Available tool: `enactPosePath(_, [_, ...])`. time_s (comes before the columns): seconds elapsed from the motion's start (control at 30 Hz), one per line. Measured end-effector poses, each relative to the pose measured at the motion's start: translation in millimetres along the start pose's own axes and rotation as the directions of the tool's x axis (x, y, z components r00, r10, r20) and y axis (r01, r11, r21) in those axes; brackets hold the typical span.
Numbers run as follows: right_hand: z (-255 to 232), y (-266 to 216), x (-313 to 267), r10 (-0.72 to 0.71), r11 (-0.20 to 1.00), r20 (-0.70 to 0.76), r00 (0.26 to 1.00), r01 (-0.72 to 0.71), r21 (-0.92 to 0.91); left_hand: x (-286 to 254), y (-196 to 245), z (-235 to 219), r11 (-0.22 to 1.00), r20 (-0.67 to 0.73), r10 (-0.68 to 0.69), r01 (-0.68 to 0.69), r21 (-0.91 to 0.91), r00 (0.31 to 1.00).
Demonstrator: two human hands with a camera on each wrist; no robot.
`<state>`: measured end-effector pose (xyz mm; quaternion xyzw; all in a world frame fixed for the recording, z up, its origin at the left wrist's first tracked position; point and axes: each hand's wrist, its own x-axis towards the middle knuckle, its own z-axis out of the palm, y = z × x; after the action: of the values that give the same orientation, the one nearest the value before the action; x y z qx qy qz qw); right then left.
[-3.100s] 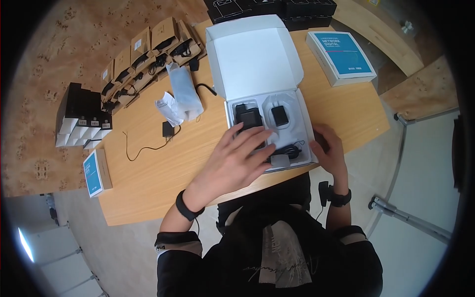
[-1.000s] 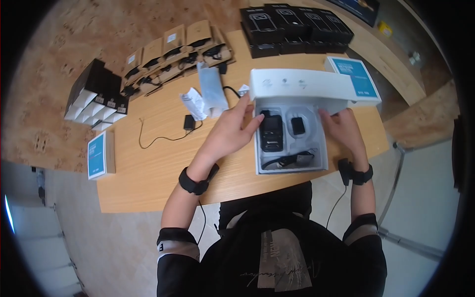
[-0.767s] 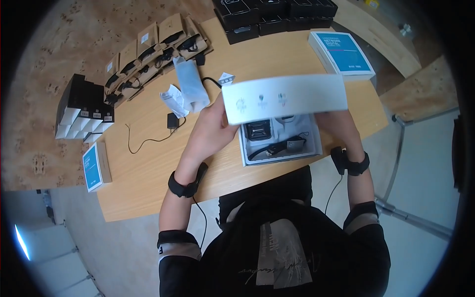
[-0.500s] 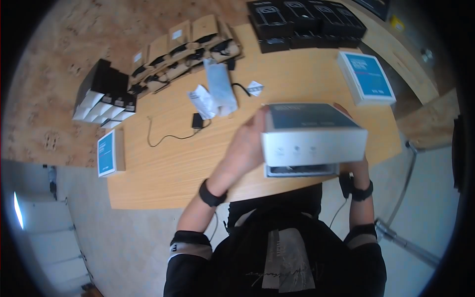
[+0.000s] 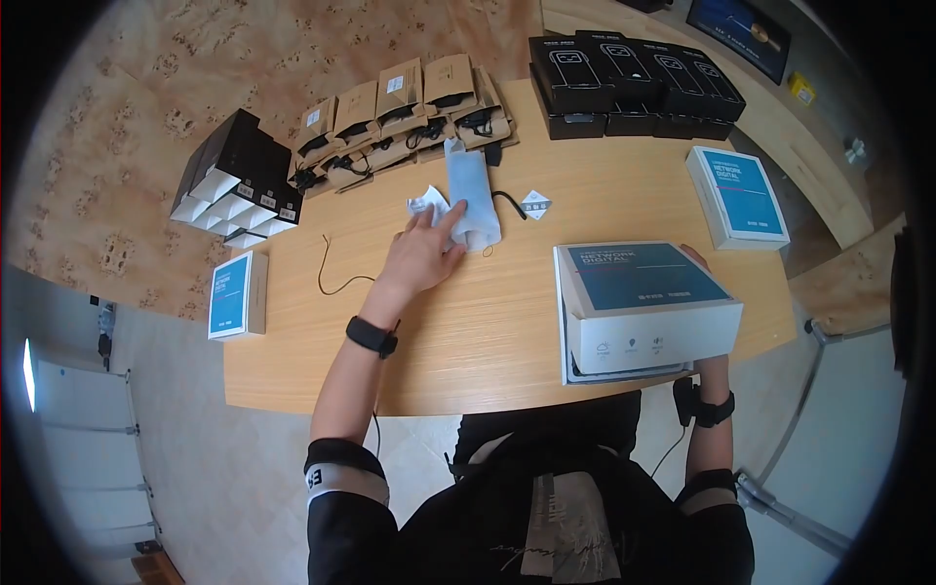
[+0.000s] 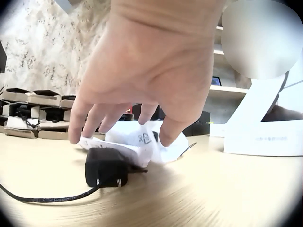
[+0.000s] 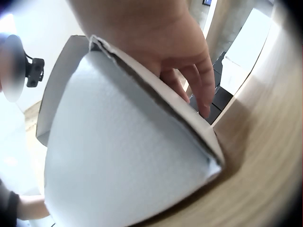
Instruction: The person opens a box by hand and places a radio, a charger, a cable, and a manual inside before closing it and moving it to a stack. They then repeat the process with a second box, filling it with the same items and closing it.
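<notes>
Wooden table (image 5: 468, 322) holds black boxes (image 5: 634, 78), kraft packs (image 5: 409, 93), blue-topped boxes (image 5: 736, 195).

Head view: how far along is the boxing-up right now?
Looks done: the white box sits with its blue lid down, though the front flap gapes slightly. In hand: the right hand grips that box at its far side, while the left hand reaches over the black power adapter and the crumpled leaflet. Left: the adapter, its cord and the clear bag lie loose on the table.

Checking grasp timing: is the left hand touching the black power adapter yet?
Apart. The left wrist view shows the left hand hovering, fingers spread, a gap above the black power adapter.
</notes>
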<state>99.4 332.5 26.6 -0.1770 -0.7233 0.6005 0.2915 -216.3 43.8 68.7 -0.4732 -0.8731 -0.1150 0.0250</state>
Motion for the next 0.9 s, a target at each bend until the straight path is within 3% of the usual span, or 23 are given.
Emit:
enactPosePath(0.03, [0.0, -0.2, 0.5, -0.009, 1.000, 0.013, 1.000, 0.010, -0.003, 3.9, -0.9, 1.4, 0.991, 0.130, -0.035, 0.051, -0.120, 0.991])
enactPosePath(0.07, [-0.1, -1.7, -0.4, -0.013, 1.000, 0.007, 1.000, 0.013, -0.005, 6.8, -2.1, 5.0, 0.992, 0.127, -0.028, 0.044, -0.120, 0.991])
enactPosePath(0.17, [0.8, -4.7, -2.1, 0.024, 0.999, 0.004, 1.000, -0.024, 0.043, 14.7, -9.2, 19.3, 0.982, 0.037, -0.093, 0.098, -0.164, 0.995])
enactPosePath(0.23, [1.6, -2.1, -1.9, -0.050, 0.999, 0.019, 0.999, 0.050, -0.001, 14.0, -18.4, 19.2, 0.935, -0.103, -0.090, 0.048, -0.352, 0.991])
enactPosePath(0.27, [0.5, -5.1, -3.3, -0.047, 0.999, 0.017, 0.999, 0.047, -0.002, 13.4, -20.3, 14.3, 0.919, -0.069, -0.137, 0.101, -0.382, 0.988])
enactPosePath(0.37, [-2.4, -12.2, -1.6, 0.005, 0.999, 0.065, 0.998, -0.001, -0.051, 10.9, -33.0, 12.3, 0.915, -0.134, -0.145, 0.081, -0.394, 0.980])
enactPosePath(0.43, [-2.0, -8.2, 1.2, -0.014, 1.000, 0.053, 0.999, 0.013, 0.020, 6.9, -40.0, 10.7, 0.920, -0.143, -0.122, 0.058, -0.389, 0.982])
enactPosePath(0.5, [-0.8, -12.7, 0.4, -0.019, 0.999, 0.051, 0.999, 0.021, -0.042, 4.6, -50.4, 6.3, 0.825, -0.131, -0.211, 0.105, -0.555, 0.969])
enactPosePath(0.53, [-0.4, -16.2, -0.1, -0.026, 0.994, 0.051, 0.998, 0.031, -0.106, 6.0, -54.1, 2.5, 0.696, -0.088, -0.301, 0.156, -0.701, 0.950])
enactPosePath(0.57, [-2.0, -17.6, 0.2, -0.021, 0.994, 0.051, 0.998, 0.027, -0.103, 4.9, -58.3, -2.2, 0.697, -0.083, -0.301, 0.160, -0.699, 0.950])
enactPosePath(0.63, [-5.9, -17.8, 0.9, 0.084, 0.995, 0.103, 0.991, -0.088, 0.036, 1.9, -64.0, -12.9, 0.430, -0.007, -0.435, 0.201, -0.880, 0.900])
enactPosePath(0.67, [-7.2, -15.0, 0.6, 0.084, 0.995, 0.104, 0.991, -0.089, 0.039, 1.2, -63.0, -15.8, 0.507, -0.017, -0.437, 0.231, -0.830, 0.899])
enactPosePath(0.73, [-9.2, -9.3, 0.3, 0.015, 0.991, 0.104, 0.994, -0.001, -0.137, 0.0, -59.9, -18.3, 0.519, -0.021, -0.415, 0.218, -0.827, 0.910])
enactPosePath(0.9, [-2.3, -23.0, -5.4, -0.004, 0.988, 0.077, 0.997, 0.016, -0.155, -11.1, -37.5, -25.1, 0.633, -0.005, -0.323, 0.212, -0.744, 0.946])
